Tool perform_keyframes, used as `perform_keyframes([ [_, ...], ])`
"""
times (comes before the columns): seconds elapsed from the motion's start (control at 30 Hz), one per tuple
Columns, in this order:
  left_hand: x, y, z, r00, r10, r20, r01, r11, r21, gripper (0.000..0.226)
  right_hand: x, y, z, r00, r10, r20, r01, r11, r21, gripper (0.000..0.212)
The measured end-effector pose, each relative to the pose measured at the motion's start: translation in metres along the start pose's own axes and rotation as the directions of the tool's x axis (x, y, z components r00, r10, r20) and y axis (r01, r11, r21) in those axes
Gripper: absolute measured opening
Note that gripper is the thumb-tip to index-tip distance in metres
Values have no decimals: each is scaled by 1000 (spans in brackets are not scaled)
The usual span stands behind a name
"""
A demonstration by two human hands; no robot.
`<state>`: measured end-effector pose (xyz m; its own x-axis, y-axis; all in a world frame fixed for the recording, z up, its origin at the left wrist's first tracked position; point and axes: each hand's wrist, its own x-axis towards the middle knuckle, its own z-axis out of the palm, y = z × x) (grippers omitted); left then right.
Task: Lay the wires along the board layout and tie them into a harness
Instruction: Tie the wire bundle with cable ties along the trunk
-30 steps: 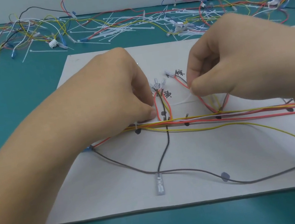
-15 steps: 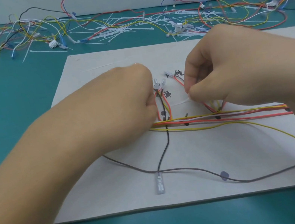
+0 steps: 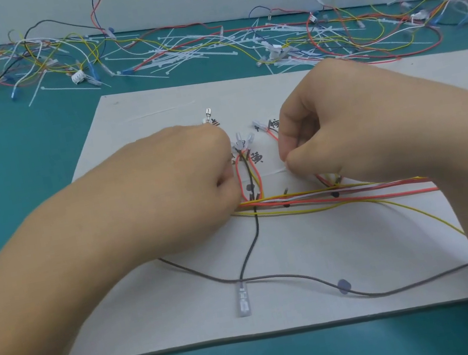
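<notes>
Tying under way on the upright branch (image 3: 249, 174) near the middle of the board (image 3: 188, 316).

Hands: the right hand (image 3: 343, 133), just right of the branch, pinches the thin white tail of a cable tie (image 3: 272, 171) between thumb and forefinger. The tail runs taut from the branch to that pinch. The left hand (image 3: 184, 186), fingers curled, sits against the left side of the branch where it meets the main trunk (image 3: 308, 197). Its fingertips are hidden, so I cannot tell what it grips, if anything.

Done, as far as visible: red, yellow and white wires lie together along the trunk across the board's middle, and the branch rises from it to clear-sleeved terminals toward the far edge. A second branch sits under the right hand.

Left, by my judgement: the tie in hand looks not yet cinched. No closed ties can be made out along the trunk, which is too fine to be sure. One yellow wire (image 3: 413, 209) sags away from the trunk toward the board's right edge. The grey wire (image 3: 294, 276) and black wire (image 3: 251, 246) lie loose across the near half.

Spare ties (image 3: 188, 50) and unused wires are heaped beyond the far edge of the board.
</notes>
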<state>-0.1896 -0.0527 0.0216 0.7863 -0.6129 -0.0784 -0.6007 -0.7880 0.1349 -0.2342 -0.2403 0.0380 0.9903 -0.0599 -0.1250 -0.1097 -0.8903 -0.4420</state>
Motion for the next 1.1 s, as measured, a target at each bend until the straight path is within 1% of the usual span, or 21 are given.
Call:
perform_keyframes([
  [0.07,0,-1,-1,999,28,24,-28,1000,5,24,0,0,1,1000,-6,-1,6,1000,-3,10],
  [0.13,1,-2,-1,998,38,56,-42,996,74,31,0,0,1,1000,-10,1,10,1000,-3,11],
  [0.2,2,-1,-2,994,41,98,-51,994,94,36,1,0,2,1000,-12,0,12,1000,-2,11],
  [0.27,4,-3,-1,993,59,107,-63,997,38,32,1,0,1,1000,-6,3,6,1000,-3,12],
  [0.33,5,-6,0,993,92,74,-89,995,-45,25,1,0,1,1000,-1,10,1,1000,-8,12],
  [0.43,6,-12,-1,991,134,-15,-135,982,-135,18,0,0,2,1000,4,18,-4,1000,-16,11],
  [0.57,8,-14,-8,976,168,-136,-201,937,-285,9,1,-1,4,1000,4,22,-4,1000,-25,10],
  [0.67,10,-16,-9,973,145,-180,-200,920,-336,2,1,-1,5,1000,-3,21,3,1000,-25,10],
  [0.77,11,-22,-10,974,135,-184,-197,904,-380,5,1,-2,6,1000,-7,17,7,1000,-19,10],
  [0.83,11,-25,-11,972,163,-167,-218,892,-396,8,1,-2,7,1000,-8,14,8,1000,-17,9],
  [0.93,11,-26,-10,965,215,-147,-258,872,-416,6,1,-3,7,1000,-6,16,7,1000,-19,9],
  [1.07,13,-31,-10,958,253,-138,-288,827,-483,10,1,-3,7,1000,-24,17,24,1000,-9,9],
  [1.1,14,-32,-9,956,264,-130,-293,807,-512,7,1,-3,7,999,-29,16,29,1000,-7,9],
])
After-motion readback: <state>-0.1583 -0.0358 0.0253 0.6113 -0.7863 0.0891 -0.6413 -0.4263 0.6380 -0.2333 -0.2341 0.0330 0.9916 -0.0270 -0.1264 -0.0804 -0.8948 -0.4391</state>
